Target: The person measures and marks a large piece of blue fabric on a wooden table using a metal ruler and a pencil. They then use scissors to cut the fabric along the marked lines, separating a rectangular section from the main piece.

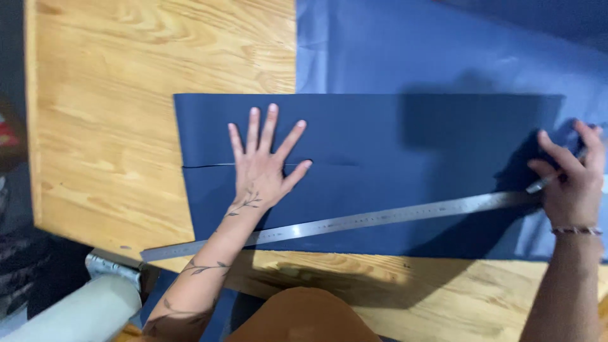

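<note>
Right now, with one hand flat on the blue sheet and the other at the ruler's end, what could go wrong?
The long metal ruler has no hand pressing on it, so it might pivot or slide. The left hand is flat on the dark blue sheet, across a crease that may shift. The right hand holds a slim tool by the ruler's end, so it could stray off line.

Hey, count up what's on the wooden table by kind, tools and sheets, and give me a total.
Dark blue sheets: 1
Lighter blue sheets: 1
Long metal rulers: 1
Slim marking or cutting tools, in the right hand: 1
Total: 4
The left hand lies flat on the dark sheet.
</note>
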